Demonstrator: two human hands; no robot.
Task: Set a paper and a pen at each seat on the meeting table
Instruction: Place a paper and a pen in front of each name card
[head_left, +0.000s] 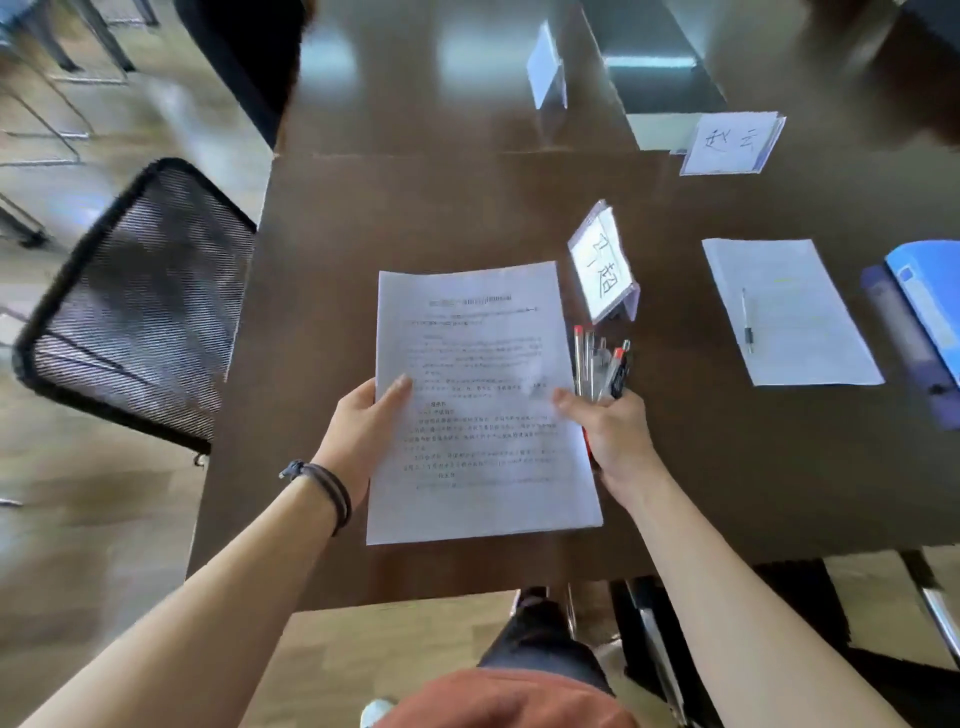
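Paper stack (483, 395) pinched at its left edge by left hand (363, 431), right hand (608, 426) gripping pens (602, 364).

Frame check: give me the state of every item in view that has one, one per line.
Left hand: grips the printed paper's left edge.
Right hand: holds a bundle of pens, fingers touching the paper.
Printed paper: held at the near seat, not released.
Pens: bunched, tips up.
Second paper: flat on table.
Single pen: lying on it.
Blue folder: closed.
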